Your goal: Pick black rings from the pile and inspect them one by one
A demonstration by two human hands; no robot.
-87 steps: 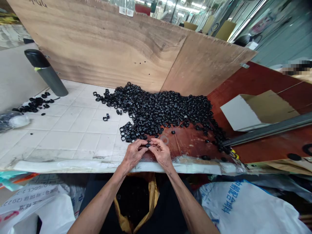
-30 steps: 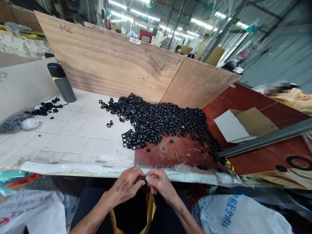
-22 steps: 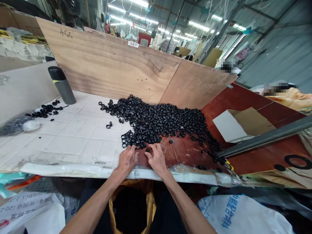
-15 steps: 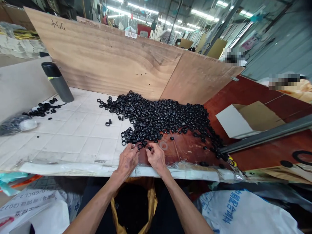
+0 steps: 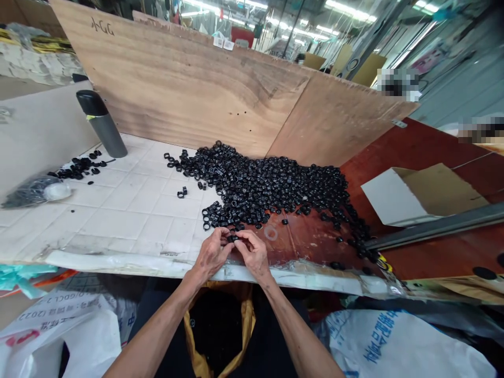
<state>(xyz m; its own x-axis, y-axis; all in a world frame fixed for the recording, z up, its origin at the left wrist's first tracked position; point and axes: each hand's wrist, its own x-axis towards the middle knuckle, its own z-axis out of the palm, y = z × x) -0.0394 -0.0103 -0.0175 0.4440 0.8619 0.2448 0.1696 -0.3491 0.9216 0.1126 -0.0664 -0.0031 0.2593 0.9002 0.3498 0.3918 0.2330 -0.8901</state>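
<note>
- My left hand (image 5: 212, 255) and right hand (image 5: 255, 255) meet just over the near edge of the table (image 5: 129, 210). The fingers curl inward and the knuckles face up.
- Both hands pinch one small black ring (image 5: 232, 239) between thumbs and fingertips — the tips of the two hands nearly touch.
- The ring looks glossy black and round; my fingers hide most of it.
- It is held just in front of the near fringe of the big pile of black rings (image 5: 271, 184), which spreads from the table's middle to the plywood board (image 5: 189, 89) at the far edge.
- A dark bottle (image 5: 101, 124) stands near the far left corner — a smaller scatter of rings (image 5: 81, 165) lies beside it.
</note>
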